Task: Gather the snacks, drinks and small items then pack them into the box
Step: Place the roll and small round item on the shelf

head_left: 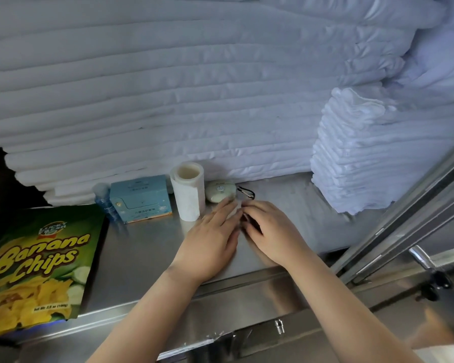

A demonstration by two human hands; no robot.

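In hand: small white item [233, 210], far middle of the steel counter [142, 258], half covered by the fingertips of both hands. Too blurred to name.

Left hand [212, 234] flat, fingers straight, laid on the item's left side. Right hand [270, 231] bent-fingered over its right side. Cannot tell whether pinching or only touching. Something dark under the right fingers, unclear.

Just beyond: pale oval case [220, 192] with black clip [247, 193], close against the left fingertips. Leftward along the far edge: upright white roll [188, 192], light-blue carton [139, 199], small blue bottle [104, 201], all backed against stacked white bedding [168, 87]. At near left, banana chips bag [34, 260], bottom close to the counter's near lip.

Likely trouble:
- Skidding the thin item along smooth steel instead of lifting it, given little to grip.
- Knocking the case farther back, or snagging the clip with a fingertip and dragging the case along.
- Toppling the roll with a swing of the left wrist, since standing on end just left of that hand.
- Nudging the bag off the near lip with a forearm on the way back.

Room:
- Bare steel right of the right hand as far as the folded cloth pile [351, 158].
- Bare strip nearer than the hands, up to the lip.
- Far side shut off by bedding, right side by a slanting metal rail [404, 218].
- Packing box not in view, so carry path unknown.
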